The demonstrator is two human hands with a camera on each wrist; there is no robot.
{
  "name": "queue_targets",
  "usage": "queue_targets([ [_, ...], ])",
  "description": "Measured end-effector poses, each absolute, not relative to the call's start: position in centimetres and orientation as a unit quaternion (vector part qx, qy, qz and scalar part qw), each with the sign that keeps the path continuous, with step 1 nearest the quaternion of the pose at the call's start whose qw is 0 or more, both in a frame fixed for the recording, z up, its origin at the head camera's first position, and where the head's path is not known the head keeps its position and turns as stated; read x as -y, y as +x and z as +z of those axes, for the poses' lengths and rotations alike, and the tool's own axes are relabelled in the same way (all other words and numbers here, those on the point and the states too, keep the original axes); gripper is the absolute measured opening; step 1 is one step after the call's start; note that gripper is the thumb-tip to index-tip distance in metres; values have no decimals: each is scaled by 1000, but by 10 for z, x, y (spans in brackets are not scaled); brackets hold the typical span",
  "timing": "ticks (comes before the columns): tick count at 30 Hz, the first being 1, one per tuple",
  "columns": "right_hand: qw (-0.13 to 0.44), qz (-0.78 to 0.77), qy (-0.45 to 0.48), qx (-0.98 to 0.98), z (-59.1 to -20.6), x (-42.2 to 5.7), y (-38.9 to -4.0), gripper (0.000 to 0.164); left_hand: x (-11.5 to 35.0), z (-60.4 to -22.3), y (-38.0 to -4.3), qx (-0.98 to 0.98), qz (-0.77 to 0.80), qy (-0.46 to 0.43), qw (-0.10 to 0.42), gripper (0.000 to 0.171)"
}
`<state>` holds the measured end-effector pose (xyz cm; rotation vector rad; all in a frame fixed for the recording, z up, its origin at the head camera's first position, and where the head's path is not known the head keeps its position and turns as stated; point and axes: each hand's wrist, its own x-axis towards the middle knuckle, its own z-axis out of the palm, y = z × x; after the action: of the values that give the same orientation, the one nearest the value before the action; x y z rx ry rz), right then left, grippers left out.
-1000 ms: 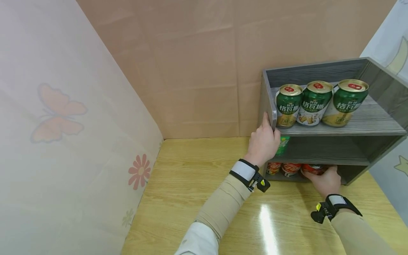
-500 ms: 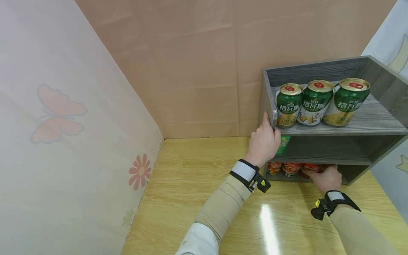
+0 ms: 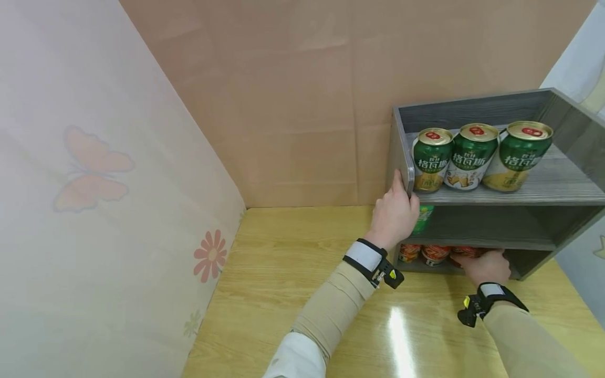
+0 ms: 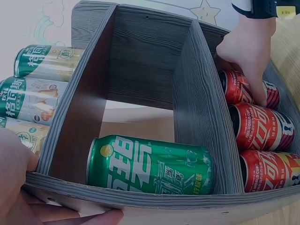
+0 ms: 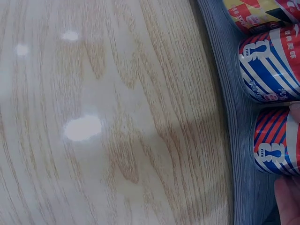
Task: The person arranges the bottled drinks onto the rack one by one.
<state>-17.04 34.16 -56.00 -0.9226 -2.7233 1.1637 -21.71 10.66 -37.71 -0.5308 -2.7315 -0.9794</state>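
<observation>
My left hand (image 3: 394, 218) grips the front edge of the left side panel of a grey wooden shelf unit (image 3: 515, 197). On the bottom level, my right hand (image 3: 489, 268) holds the rightmost red cola can (image 4: 238, 87), thumb and fingers on opposite sides of it. Two more red cans, a middle one (image 4: 262, 126) and a left one (image 4: 269, 169), stand in line beside it. A green soda can (image 4: 152, 164) stands at the left end of the middle level. Three green-and-gold drink cans (image 3: 471, 157) stand in a row on the top level.
The shelf unit stands on a light wooden table (image 3: 283, 273), against a brown paper-covered back wall (image 3: 283, 105). A pale wall (image 3: 118, 236) with butterfly and flower pictures rises on the left.
The rightmost red can has gone further back under the middle board, its silver top now out of sight. My right hand has followed slightly; the left hand keeps its hold.
</observation>
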Motion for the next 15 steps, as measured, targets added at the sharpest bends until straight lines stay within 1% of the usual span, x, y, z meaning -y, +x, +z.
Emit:
queue_targets([
  [7, 2, 354, -294, 888, -561, -345, -169, 124, -109, -379, -216, 924, -328, -176, 91, 62],
  [13, -26, 344, -223, 911, -553, -353, -163, 128, -109, -381, -216, 926, -320, -177, 92, 63],
  [15, -49, 342, -209, 915, -545, -355, -157, 128, -109, -381, -216, 926, -319, -179, 92, 63],
])
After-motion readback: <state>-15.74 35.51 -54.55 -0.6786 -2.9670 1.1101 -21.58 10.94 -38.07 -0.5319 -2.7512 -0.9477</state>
